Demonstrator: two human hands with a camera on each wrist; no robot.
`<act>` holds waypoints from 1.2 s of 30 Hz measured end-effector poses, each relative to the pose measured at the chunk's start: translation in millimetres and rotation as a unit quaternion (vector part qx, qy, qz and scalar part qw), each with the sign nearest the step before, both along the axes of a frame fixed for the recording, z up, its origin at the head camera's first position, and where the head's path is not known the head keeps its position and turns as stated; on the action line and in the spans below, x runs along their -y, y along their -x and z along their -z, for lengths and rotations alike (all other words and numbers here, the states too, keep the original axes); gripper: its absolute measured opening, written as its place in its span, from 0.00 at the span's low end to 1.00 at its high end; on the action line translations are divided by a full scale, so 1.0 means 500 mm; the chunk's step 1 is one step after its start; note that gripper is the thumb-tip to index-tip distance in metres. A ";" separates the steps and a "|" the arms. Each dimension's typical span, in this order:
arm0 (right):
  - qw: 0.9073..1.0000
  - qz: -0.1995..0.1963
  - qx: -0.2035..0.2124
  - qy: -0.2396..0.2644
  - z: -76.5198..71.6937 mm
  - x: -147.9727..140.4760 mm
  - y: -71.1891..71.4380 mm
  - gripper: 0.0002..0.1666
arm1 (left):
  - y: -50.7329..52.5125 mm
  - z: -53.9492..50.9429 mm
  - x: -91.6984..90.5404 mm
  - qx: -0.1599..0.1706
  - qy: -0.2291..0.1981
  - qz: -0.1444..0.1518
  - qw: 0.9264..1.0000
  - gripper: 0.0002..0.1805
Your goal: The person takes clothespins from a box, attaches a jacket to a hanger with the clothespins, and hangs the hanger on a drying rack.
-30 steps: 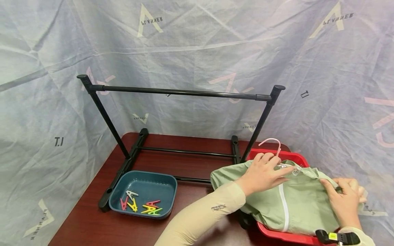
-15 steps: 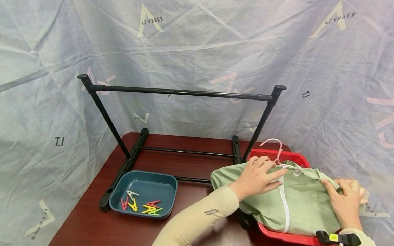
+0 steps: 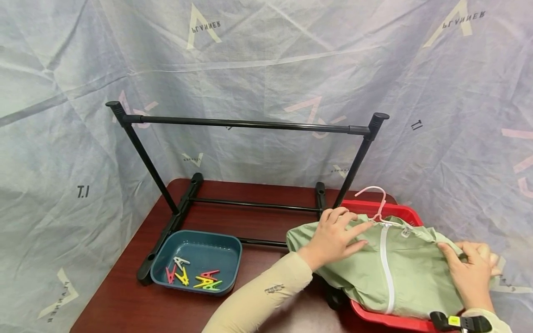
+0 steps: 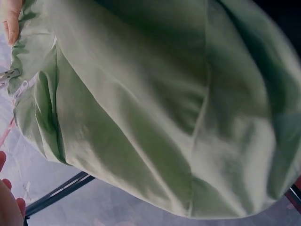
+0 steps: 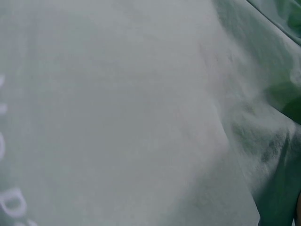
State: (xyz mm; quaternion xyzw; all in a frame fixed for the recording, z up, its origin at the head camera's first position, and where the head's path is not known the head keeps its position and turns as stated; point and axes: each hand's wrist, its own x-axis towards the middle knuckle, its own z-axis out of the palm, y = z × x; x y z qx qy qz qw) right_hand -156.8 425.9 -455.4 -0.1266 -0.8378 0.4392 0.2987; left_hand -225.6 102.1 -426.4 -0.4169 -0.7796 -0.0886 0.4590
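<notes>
A light green jacket (image 3: 416, 268) with a white zipper (image 3: 386, 268) lies over a red basket (image 3: 401, 210), on a pink hanger (image 3: 381, 199) whose hook sticks out at the collar. Over the jacket's left shoulder is my left hand (image 3: 335, 238), fingers spread and the index pointing towards the hook. My right hand (image 3: 472, 270) pinches the jacket's right shoulder between thumb and fingers. Green cloth (image 4: 131, 94) fills most of the left wrist view, with left fingertips (image 4: 19, 205) at its lower left corner. Blurred jacket fabric (image 5: 131, 103) covers the right wrist view.
A black rack (image 3: 250, 124) with one top bar stands on the dark red table (image 3: 137, 305). Beside its left foot, a blue basin (image 3: 237, 259) holds several coloured clothespins (image 3: 182, 276). A printed grey cloth (image 3: 258, 55) hangs behind.
My left hand has moved left from the collar along the jacket's shoulder, uncovering the hanger's neck and the zipper top. The right hand keeps its hold. The view has shifted slightly.
</notes>
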 end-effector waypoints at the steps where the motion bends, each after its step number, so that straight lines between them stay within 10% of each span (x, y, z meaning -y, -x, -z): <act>1: 1.000 0.000 -0.001 0.000 0.000 0.000 0.000 0.15 | 0.000 0.001 0.004 0.002 -0.005 0.000 1.000 0.23; 36: 1.000 -0.004 0.002 -0.004 0.005 -0.007 0.001 0.15 | 0.024 0.068 0.167 0.107 -0.105 -0.052 0.987 0.24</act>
